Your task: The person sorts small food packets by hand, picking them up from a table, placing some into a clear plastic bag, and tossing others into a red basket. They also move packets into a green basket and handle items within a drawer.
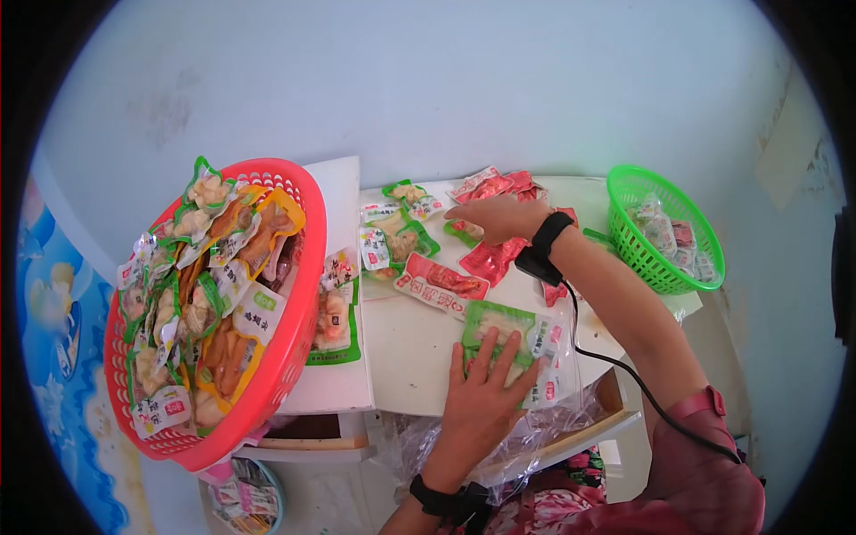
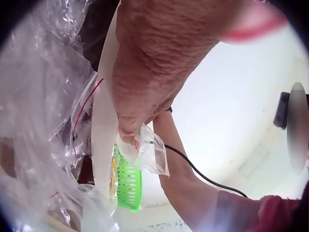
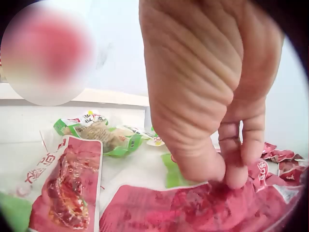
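My left hand (image 1: 486, 406) lies with fingers spread on a green-edged food packet (image 1: 495, 319), with clear plastic under its thumb side. In the left wrist view, the thumb (image 2: 129, 126) presses against a clear plastic bag (image 2: 155, 157). Over the red packets at the back of the table, my right hand (image 1: 504, 217) reaches leftward. Seen from the right wrist, its mostly straight fingers (image 3: 235, 169) point down, fingertips right at the upper edge of a red packet (image 3: 154, 212). Another red packet (image 3: 67, 188) lies to the left, with green-edged packets (image 3: 104, 135) behind.
A red basket (image 1: 308, 285) heaped with packets stands at left. Beside it lies a green-edged packet (image 1: 334, 312). A green basket (image 1: 664, 259) of small packets sits at right. Loose clear bags (image 2: 38, 121) fill an open drawer (image 1: 571, 439) at the front. A cable (image 1: 615, 361) trails from the right wrist.
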{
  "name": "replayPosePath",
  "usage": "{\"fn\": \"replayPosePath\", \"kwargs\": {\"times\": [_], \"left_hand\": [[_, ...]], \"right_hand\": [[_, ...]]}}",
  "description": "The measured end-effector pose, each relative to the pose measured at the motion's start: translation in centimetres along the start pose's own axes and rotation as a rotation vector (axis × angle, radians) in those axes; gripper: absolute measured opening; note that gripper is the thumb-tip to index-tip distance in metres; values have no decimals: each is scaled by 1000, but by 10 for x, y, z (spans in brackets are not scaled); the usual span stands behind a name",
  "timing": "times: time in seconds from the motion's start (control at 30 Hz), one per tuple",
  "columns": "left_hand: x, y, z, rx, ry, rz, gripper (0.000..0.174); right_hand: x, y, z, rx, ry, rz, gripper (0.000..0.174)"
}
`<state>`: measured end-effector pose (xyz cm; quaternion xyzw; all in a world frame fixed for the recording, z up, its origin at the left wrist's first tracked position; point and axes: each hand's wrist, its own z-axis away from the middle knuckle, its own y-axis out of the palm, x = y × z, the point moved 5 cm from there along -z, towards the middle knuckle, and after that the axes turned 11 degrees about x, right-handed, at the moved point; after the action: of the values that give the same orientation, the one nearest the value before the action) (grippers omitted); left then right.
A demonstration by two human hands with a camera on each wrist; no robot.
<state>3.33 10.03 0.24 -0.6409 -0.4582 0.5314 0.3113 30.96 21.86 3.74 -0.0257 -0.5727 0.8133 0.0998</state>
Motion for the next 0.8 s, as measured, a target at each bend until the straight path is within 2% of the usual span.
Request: {"fn": "replayPosePath", "kwargs": {"times": [0.1, 0.2, 0.3, 0.5, 0.6, 0.7, 0.8], "left_hand": [[-2, 0, -1, 12, -4, -9, 83], [-2, 1, -1, 4, 4, -22, 84], [-2, -1, -1, 12, 1, -21, 85], [-4, 1, -2, 19, -12, -23, 87], [-5, 1, -3, 11, -10, -27, 88], [-6, 1, -2, 6, -6, -39, 89], [-5, 2, -5, -9, -6, -38, 89]], "right_hand": [[4, -4, 6, -6, 25, 96, 65], [13, -11, 11, 211, 54, 145, 76], [0, -3, 2, 180, 79, 89, 84], [-7, 4, 19, -18, -24, 158, 55], [-17, 12, 9, -28, -142, 237, 45], [-16, 5, 25, -292, -197, 286, 35], [-22, 2, 38, -518, -244, 178, 30]]}}
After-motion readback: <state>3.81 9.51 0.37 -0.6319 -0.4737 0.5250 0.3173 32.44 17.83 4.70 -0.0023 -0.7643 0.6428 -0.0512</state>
